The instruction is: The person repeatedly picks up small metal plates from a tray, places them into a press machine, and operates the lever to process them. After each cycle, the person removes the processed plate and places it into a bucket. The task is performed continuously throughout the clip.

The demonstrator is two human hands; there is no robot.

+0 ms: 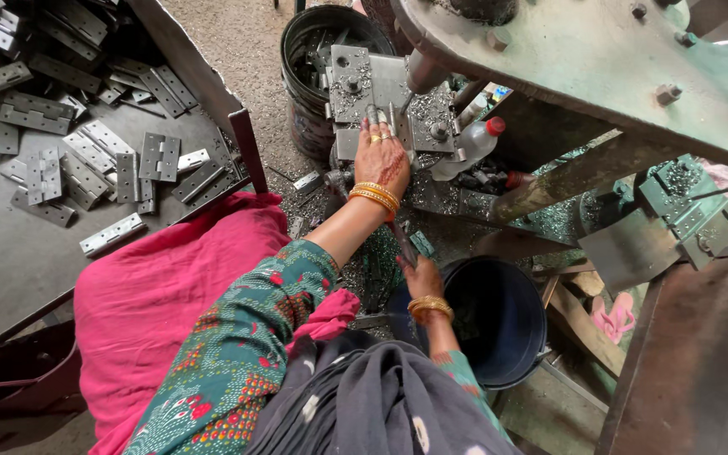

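Nearest the camera, a dark grey cloth (381, 404) with pale spots and a green patterned sleeve (238, 345) fill the lower middle of the view, with a pink cloth (153, 286) spread to the left of them. Just beyond, the right hand (421, 276), a gold bangle at its wrist, is closed around a slim dark handle (401, 243) that slants up and to the left; the hand sits at the rim of a dark blue bucket (507, 320) on the floor. Farther out, the left hand (382, 156), wearing rings and gold bangles, reaches forward with its fingers stretched flat and held together, resting on a small grey metal piece (378, 114) that lies on the press bed (364, 84), a grey plate with bolts, strewn with metal shavings; whether the fingertips pinch the piece cannot be told. Beside the bed on the right lies a clear plastic bottle (473, 143) with a red cap. Behind the bed stands a black bucket (305, 50) holding metal parts. At upper right the pale green machine frame (600, 67) overhangs the work area. At far left, a grey metal tray (10, 253) carries a heap of flat hinges (86, 152), some folded open, scattered toward its upper end.
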